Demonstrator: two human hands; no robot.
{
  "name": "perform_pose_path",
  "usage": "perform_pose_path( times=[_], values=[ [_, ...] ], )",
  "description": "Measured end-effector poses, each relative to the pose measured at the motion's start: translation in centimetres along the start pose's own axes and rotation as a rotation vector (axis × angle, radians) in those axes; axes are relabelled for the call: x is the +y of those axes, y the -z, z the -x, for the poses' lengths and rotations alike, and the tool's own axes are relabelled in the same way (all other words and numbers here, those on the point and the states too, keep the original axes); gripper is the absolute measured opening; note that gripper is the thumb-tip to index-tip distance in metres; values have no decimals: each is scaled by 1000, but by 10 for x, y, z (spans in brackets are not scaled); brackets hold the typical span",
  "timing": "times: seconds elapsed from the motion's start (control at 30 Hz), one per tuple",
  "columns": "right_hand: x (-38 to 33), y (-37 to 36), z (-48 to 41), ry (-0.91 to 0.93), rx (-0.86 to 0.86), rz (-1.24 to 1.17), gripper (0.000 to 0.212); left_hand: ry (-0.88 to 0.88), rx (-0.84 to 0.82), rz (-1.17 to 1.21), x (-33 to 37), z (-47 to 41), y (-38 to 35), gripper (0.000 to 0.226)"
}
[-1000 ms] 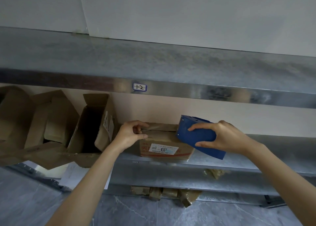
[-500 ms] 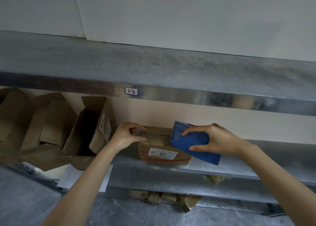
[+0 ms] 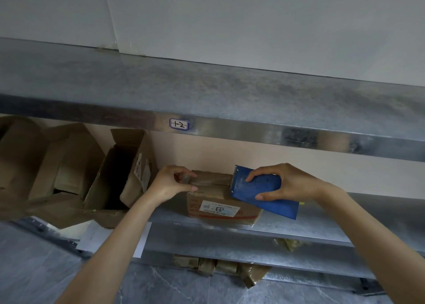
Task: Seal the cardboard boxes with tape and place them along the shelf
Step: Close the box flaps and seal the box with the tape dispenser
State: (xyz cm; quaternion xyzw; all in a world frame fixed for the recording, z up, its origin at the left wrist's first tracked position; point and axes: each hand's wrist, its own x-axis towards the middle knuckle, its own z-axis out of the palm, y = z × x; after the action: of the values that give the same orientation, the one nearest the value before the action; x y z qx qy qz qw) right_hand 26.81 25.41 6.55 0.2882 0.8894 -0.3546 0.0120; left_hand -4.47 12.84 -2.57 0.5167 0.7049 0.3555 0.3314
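Observation:
A small brown cardboard box (image 3: 220, 208) with a white label stands on the metal shelf (image 3: 305, 227), its top flaps folded down. My left hand (image 3: 171, 182) rests on the box's left top corner, thumb and fingers pinching the tape end there. My right hand (image 3: 287, 184) grips a blue tape dispenser (image 3: 259, 195), whose front edge sits on the right part of the box top. The strip of tape between dispenser and left hand is hard to make out.
Several open, empty cardboard boxes (image 3: 115, 172) lie tipped on the left of the shelf. An upper shelf (image 3: 207, 96) with a small label tag (image 3: 179, 124) overhangs. Brown scraps (image 3: 218, 265) lie on the floor under the shelf. White paper (image 3: 96, 239) hangs at lower left.
The blue dispenser in my right hand has slid a little leftward over the box top, toward my left hand. My left hand stays on the box's left corner.

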Motion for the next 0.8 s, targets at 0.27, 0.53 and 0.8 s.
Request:
perform_pose_path(
  times=[0.27,0.53,0.8],
  values=[
    [1,6,-7,-22,-47,-20,41,-27,-5,5,-2,3,2,27],
    [3,9,-10,-62,-90,-30,38,-22,-43,58,-3,0,3,26],
    [4,9,-11,-69,-103,-41,42,90,-85,327,-6,0,14,35]
  ],
)
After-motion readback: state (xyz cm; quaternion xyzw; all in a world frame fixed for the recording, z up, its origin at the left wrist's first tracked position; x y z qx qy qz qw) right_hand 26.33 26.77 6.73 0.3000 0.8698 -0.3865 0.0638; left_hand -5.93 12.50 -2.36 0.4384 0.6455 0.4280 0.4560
